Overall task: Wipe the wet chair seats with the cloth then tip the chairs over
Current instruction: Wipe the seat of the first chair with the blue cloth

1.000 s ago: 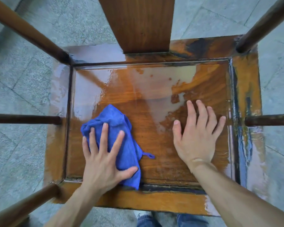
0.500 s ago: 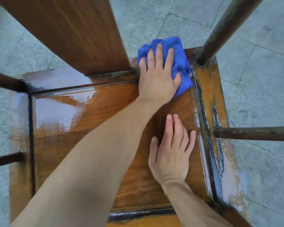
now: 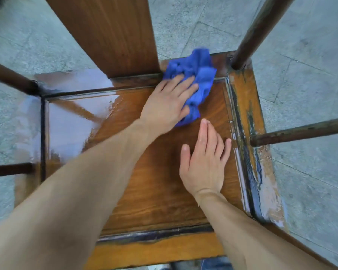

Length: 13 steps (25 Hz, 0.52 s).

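Cloth (image 3: 195,78), both hands on seat (image 3: 154,191)

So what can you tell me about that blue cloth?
The blue cloth looks soft and fuzzy, like a small towel, and it is all scrunched up. It lies at the far right corner of the wooden chair seat, beside the backrest board. The left hand presses flat on its near part.

Grey stone-tile floor (image 3: 310,75), daylight

Soft, even daylight; pale glare off the wet seat (image 3: 76,121) on the left. Cloth (image 3: 193,75) slightly motion-blurred, and wide-angle bending stretches the edges.
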Tool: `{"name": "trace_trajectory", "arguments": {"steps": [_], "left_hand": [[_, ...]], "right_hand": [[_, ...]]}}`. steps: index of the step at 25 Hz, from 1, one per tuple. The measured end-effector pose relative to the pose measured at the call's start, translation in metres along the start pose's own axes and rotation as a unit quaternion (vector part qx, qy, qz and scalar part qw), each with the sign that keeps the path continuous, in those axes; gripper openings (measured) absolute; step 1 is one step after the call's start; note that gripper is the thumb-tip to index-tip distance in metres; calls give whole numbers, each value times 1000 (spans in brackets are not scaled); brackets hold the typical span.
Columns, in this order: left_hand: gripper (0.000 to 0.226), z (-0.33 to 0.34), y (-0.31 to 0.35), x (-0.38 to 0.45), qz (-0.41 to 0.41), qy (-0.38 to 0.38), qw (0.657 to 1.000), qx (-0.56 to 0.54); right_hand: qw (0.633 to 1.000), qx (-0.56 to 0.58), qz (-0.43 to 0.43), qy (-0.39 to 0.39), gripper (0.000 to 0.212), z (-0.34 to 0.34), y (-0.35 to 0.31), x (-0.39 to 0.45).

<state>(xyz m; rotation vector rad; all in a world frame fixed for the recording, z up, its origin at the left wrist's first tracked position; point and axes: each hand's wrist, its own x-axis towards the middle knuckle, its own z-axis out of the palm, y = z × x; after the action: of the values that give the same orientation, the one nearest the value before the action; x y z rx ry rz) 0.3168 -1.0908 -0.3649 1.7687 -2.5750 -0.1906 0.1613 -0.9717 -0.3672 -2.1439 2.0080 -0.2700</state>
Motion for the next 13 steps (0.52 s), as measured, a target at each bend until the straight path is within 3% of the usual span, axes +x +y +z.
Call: {"name": "trace_trajectory", "arguments": {"steps": [5,8,11,13], "left_hand": [[60,5,30,-196,-157,-22,987,24],[72,-4,59,-283,-243,-44,969,25],[99,-5,59,-284,-303,-81,949,20],[104,-4,44,-242,-295,-69,953,14]], "right_hand": [[998,-16,-31,-52,66,-8,-3,-7],[991,-47,-81,-95,62,-21,9,-12],[987,-65,-101,-111,62,-28,18,-17],[986,-68,-102,-114,62,-27,23,-18]]}}
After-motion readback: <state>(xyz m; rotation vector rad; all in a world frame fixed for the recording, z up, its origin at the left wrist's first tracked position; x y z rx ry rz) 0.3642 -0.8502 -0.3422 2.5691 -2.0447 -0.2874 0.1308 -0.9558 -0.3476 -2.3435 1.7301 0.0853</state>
